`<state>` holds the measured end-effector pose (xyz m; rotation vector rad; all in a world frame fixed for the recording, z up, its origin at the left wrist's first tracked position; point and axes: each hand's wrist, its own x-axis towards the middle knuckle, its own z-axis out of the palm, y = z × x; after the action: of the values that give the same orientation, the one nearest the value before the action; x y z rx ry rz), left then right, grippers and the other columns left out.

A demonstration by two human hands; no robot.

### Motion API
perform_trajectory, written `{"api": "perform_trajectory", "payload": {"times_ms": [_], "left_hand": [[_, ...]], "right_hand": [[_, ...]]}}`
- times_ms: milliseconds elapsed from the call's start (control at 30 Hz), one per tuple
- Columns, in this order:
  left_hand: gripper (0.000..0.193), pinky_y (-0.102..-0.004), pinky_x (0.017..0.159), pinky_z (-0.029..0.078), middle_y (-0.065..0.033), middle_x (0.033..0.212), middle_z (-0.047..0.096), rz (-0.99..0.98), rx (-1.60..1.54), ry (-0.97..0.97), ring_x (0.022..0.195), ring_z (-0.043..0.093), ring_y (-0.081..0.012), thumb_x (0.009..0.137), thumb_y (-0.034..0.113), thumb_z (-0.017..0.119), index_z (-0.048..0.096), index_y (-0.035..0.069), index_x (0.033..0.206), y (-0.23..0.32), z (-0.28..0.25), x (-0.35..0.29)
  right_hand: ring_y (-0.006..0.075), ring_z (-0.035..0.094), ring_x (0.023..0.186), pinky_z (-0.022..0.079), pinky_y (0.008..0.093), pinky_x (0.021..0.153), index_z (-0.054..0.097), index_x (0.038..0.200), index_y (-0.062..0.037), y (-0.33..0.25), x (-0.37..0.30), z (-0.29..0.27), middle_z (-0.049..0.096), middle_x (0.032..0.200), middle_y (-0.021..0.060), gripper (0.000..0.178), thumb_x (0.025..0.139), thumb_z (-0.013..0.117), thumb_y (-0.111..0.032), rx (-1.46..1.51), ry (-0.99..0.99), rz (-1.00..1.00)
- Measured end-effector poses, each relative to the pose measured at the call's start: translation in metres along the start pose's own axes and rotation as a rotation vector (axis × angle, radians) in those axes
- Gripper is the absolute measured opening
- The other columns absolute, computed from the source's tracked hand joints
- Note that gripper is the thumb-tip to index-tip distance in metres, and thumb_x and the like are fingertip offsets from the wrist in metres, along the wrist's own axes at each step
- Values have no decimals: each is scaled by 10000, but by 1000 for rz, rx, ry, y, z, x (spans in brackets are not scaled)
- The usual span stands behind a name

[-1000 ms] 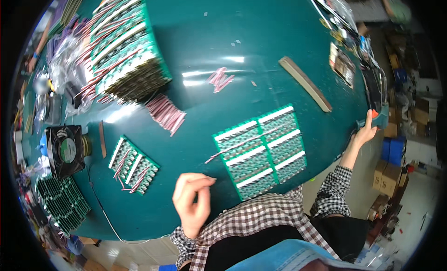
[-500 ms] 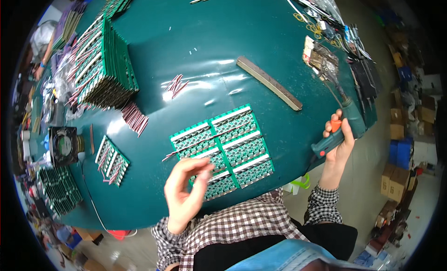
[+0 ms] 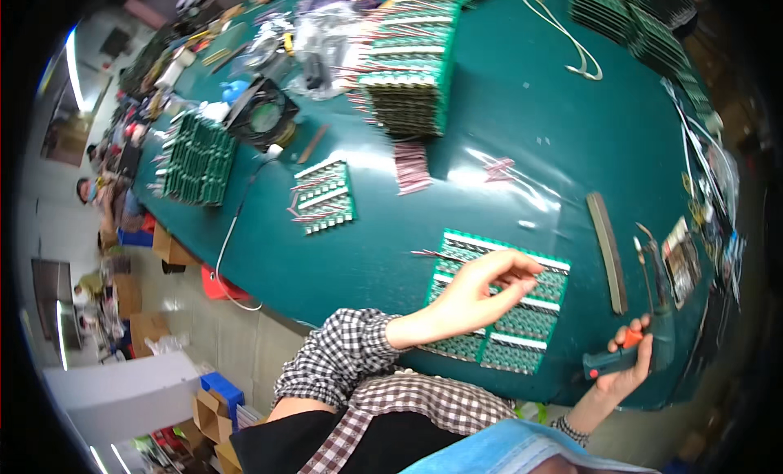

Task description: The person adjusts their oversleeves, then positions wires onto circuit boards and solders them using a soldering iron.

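Observation:
A green circuit board panel [image 3: 522,321] with white strips lies on the table in front of me. My left hand [image 3: 477,296] hovers over it, its fingers curled and a small gap showing between thumb and fingertips. I see nothing held there. Thin red-and-dark wires [image 3: 426,253] stick out past the panel's left edge, partly behind that hand. At the right, my right hand [image 3: 626,370] is wrapped round the handle of a green soldering gun [image 3: 665,335] with an orange trigger. Its metal tip points away from me, beside a long brownish bar [image 3: 608,254].
Beyond the panel stand a tall stack of wired boards [image 3: 408,103], a bundle of red-and-white wires [image 3: 412,168] and loose wires [image 3: 499,170]. To the left are a smaller wired board [image 3: 325,198], a black fan [image 3: 263,115] and another board stack [image 3: 196,160]. Cables [image 3: 701,152] crowd the right edge.
The view has swung left, so the tabletop things appear farther right. Over the panel, my left hand has shifted toward its far side. My right hand still grips the soldering gun.

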<state>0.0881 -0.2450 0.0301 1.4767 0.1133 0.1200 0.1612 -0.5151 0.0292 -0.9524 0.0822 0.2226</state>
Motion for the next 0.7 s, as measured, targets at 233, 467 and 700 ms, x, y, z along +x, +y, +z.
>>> {"api": "perform_trajectory", "payload": {"times_ms": [233, 467, 700], "left_hand": [[186, -257, 803, 475, -66, 979, 587, -9, 43, 37, 909, 579, -119, 879, 65, 554, 580, -3, 1050, 2, -16, -12], [154, -288, 782, 458, -86, 905, 602, 74, 138, -97, 868, 576, -173, 804, -66, 484, 594, -2, 889, -8, -11, 1], [134, -251, 739, 452, -89, 903, 582, -56, -14, -62, 802, 557, -136, 856, -83, 448, 563, -34, 906, -12, -2, 1]], "right_hand": [[157, 552, 826, 514, 245, 630, 445, 1171, 3, 0, 9, 2, 523, 1018, 83, 292, 932, 477, -162, -84, -150, -62], [161, 551, 811, 446, 268, 622, 499, 1173, -18, -30, 7, -41, 557, 1037, 58, 347, 894, 546, -220, -221, 325, -147], [148, 621, 645, 493, 224, 469, 589, 1007, 6, -69, 3, -80, 634, 854, 79, 233, 869, 584, -182, -144, 484, -281]]}}
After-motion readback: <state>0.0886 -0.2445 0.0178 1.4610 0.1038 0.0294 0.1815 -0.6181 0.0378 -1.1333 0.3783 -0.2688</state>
